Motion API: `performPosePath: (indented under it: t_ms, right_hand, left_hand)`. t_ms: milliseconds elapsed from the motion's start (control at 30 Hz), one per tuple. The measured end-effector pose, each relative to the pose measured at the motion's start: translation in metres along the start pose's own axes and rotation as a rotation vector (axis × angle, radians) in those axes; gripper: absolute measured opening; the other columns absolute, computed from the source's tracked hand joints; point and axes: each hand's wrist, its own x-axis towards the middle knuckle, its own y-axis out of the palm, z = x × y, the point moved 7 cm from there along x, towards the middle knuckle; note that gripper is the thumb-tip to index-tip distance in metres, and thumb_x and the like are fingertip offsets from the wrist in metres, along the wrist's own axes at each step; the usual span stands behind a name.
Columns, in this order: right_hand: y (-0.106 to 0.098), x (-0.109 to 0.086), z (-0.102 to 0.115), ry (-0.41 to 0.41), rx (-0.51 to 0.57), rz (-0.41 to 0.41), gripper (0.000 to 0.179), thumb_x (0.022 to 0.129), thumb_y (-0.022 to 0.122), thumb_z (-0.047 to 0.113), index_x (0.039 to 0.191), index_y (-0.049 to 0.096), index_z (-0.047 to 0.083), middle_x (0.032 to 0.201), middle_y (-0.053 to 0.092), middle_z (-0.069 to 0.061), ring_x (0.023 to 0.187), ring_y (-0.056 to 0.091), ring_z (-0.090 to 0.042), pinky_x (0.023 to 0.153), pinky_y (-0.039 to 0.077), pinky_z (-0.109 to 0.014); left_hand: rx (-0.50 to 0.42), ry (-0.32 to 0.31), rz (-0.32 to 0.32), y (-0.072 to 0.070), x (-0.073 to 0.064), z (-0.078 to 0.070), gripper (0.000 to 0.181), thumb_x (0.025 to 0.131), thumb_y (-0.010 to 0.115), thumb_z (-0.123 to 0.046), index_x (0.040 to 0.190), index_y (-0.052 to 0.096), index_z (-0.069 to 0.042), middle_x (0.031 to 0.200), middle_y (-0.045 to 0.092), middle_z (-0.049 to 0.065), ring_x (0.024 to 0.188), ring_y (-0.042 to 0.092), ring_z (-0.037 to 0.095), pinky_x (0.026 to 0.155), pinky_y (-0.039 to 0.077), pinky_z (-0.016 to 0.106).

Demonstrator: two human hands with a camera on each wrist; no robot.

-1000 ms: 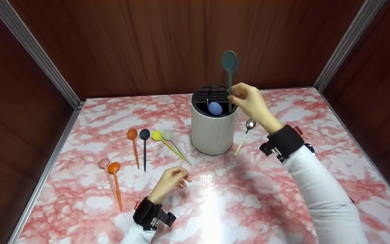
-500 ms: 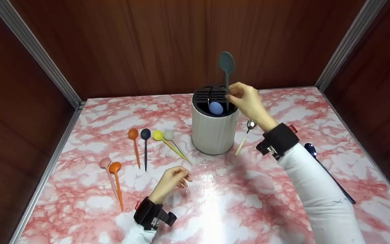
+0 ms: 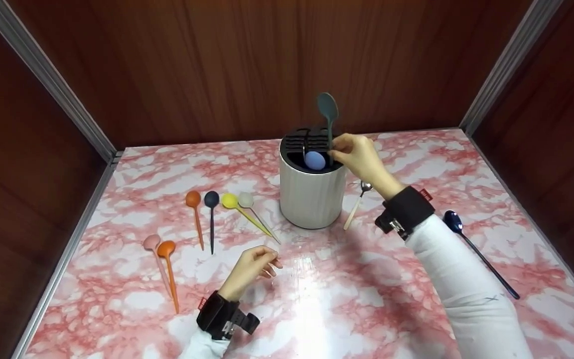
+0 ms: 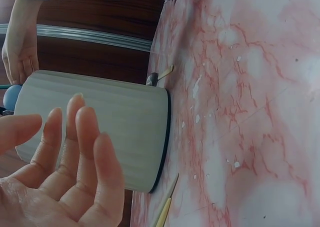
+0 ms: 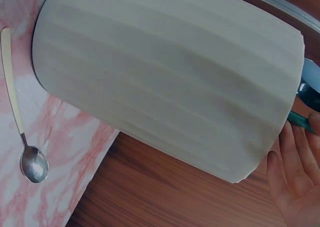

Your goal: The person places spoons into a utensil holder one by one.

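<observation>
My right hand point(image 3: 359, 154) pinches the handle of a dark green spoon point(image 3: 328, 105) at the right side of a holder's top. The spoon stands nearly upright, bowl up, its lower end down inside the black opening. That holder point(image 3: 312, 199) is a pale ribbed cylinder with a slotted black top. A blue spoon point(image 3: 315, 160) rests in its front opening, bowl at the rim. Low over the table, my left hand point(image 3: 251, 267) hangs with loosely bent fingers and holds nothing. In the left wrist view its fingers point(image 4: 87, 137) overlap the holder.
Left of the holder lie a brown-orange spoon point(image 3: 193, 199), a dark navy spoon point(image 3: 212, 199), a yellow one point(image 3: 229, 201) and a whitish one point(image 3: 246, 200). Nearer are a pink spoon point(image 3: 152, 242) and an orange spoon point(image 3: 166, 248). To the right are a cream-handled metal spoon point(image 5: 34, 164) and a dark blue spoon point(image 3: 453, 221).
My right hand has moved left and then down with the green spoon, whose bowl now stands lower over the holder. My left hand has stayed in place.
</observation>
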Motion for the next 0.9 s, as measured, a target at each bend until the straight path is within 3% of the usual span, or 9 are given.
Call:
performPosePath:
  t_ms: [267, 633, 800, 900]
  right_hand:
    - [0.003, -0.001, -0.004, -0.007, -0.038, 0.03, 0.015, 0.086, 0.068, -0.002, 0.097, 0.07, -0.012, 0.096, 0.07, -0.023, 0.086, 0.065, -0.03, 0.068, 0.043, -0.014]
    - [-0.007, -0.016, -0.006, -0.035, 0.022, -0.016, 0.013, 0.087, 0.066, -0.004, 0.097, 0.067, -0.013, 0.096, 0.069, -0.024, 0.09, 0.065, -0.037, 0.081, 0.052, -0.042]
    - [-0.01, -0.025, -0.004, -0.057, 0.047, -0.018, 0.013, 0.088, 0.066, -0.004, 0.098, 0.068, -0.012, 0.095, 0.069, -0.023, 0.088, 0.065, -0.035, 0.082, 0.052, -0.044]
    - [-0.01, -0.03, -0.003, -0.074, 0.052, -0.016, 0.013, 0.087, 0.067, -0.004, 0.098, 0.068, -0.011, 0.095, 0.07, -0.022, 0.088, 0.065, -0.035, 0.081, 0.052, -0.038]
  left_hand:
    - [0.002, -0.004, -0.003, -0.003, 0.0, 0.002, 0.02, 0.096, 0.053, -0.006, 0.099, 0.058, 0.013, 0.079, 0.065, 0.006, 0.064, 0.059, 0.014, 0.065, 0.054, 0.03]
    - [0.014, -0.039, -0.023, -0.006, 0.0, 0.005, 0.022, 0.097, 0.053, -0.007, 0.101, 0.059, 0.014, 0.076, 0.063, 0.002, 0.061, 0.057, 0.011, 0.063, 0.052, 0.027]
    - [0.024, -0.035, -0.025, -0.007, -0.001, 0.005, 0.023, 0.097, 0.053, -0.008, 0.101, 0.059, 0.014, 0.077, 0.064, 0.003, 0.063, 0.058, 0.012, 0.062, 0.052, 0.026]
    - [0.02, -0.036, -0.025, -0.007, -0.001, 0.005, 0.023, 0.098, 0.053, -0.009, 0.102, 0.059, 0.013, 0.079, 0.065, 0.004, 0.063, 0.058, 0.012, 0.062, 0.052, 0.025]
